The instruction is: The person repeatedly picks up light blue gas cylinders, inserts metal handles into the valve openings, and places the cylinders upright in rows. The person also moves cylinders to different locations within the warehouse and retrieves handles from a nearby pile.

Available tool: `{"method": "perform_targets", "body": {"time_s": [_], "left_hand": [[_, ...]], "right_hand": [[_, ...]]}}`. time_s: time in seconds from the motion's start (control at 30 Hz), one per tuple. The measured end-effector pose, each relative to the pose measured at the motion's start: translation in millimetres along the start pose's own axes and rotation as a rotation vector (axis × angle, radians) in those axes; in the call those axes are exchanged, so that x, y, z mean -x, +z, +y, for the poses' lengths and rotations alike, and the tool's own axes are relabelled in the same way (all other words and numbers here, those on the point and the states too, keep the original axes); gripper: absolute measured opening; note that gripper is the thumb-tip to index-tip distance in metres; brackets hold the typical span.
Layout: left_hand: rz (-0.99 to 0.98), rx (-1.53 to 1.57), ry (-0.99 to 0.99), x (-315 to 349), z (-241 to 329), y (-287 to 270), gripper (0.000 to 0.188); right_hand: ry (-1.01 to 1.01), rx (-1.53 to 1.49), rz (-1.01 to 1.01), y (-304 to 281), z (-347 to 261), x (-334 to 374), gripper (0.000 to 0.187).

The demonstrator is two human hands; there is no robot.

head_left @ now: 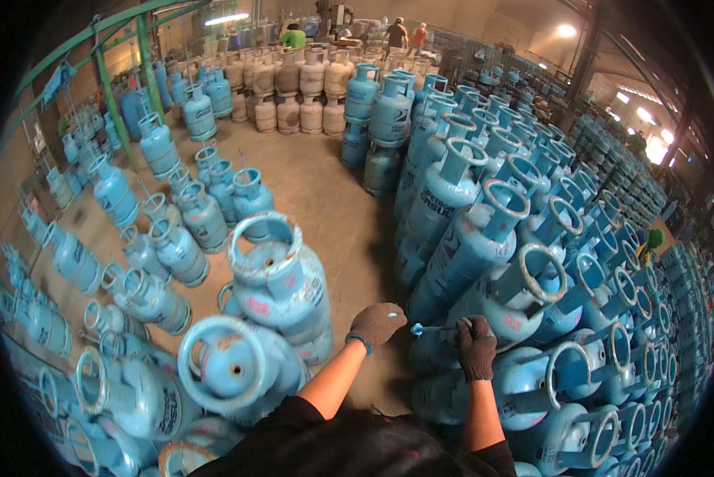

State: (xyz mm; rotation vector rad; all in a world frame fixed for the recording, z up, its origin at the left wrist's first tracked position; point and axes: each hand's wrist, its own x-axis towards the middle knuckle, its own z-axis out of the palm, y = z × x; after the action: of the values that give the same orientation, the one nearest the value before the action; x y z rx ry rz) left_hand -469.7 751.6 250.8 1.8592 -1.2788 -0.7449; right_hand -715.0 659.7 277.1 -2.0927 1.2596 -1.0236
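Both my hands wear dark brown knitted gloves. My left hand (378, 324) is closed in front of me, with small pale spots showing at its fingers; what it holds I cannot make out. To its right, my right hand (475, 347) grips a thin dark rod (438, 327) pointing left, with a small blue piece (417, 329) at its end. That end is near my left hand, apart from it. Beside my left hand stands a blue gas cylinder (289, 290) with a ring collar. Another blue cylinder (500, 306) stands by my right hand.
Stacked blue cylinders (444, 191) crowd the right side. More cylinders (178, 246) stand in groups on the left, beside a green metal frame (146, 67). Brown cylinders (289, 75) are stacked at the back, with several people (397, 36) beyond. A floor aisle (341, 215) runs between.
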Motion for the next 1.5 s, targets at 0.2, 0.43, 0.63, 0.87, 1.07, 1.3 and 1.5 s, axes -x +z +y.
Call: {"method": "perform_targets", "body": {"time_s": [0.2,0.43,0.63,0.87,1.07,1.3,1.5], "left_hand": [[0.052,-0.066,-0.038,-139.6,-10.7,-34.9,0.035],[0.112,-0.115,-0.155,-293.3,-38.7,-71.3,0.036],[0.336,-0.089,-0.114,-389.0,-103.1,-110.0,0.038],[0.48,0.109,-0.429,-453.6,-163.4,-173.0,0.038],[0.58,0.163,-0.544,-502.5,-247.4,-244.0,0.033],[0.335,-0.007,-0.321,-533.7,-399.0,-305.5,0.028],[0.44,-0.394,-0.713,-482.9,-416.3,-331.1,0.031]], "right_hand": [[0.356,-0.294,-0.111,66.6,33.3,-126.1,0.042],[0.073,0.015,-0.247,149.5,50.4,-284.1,0.036],[0.009,-0.179,-0.364,208.0,32.4,-408.9,0.028],[-0.098,-0.108,-0.471,306.0,29.6,-517.7,0.03],[0.002,-0.234,-0.512,403.8,16.8,-623.7,0.03],[0.019,-0.281,-0.589,485.0,39.9,-730.0,0.023],[-0.105,0.094,-0.836,587.7,126.3,-785.7,0.023]]}}
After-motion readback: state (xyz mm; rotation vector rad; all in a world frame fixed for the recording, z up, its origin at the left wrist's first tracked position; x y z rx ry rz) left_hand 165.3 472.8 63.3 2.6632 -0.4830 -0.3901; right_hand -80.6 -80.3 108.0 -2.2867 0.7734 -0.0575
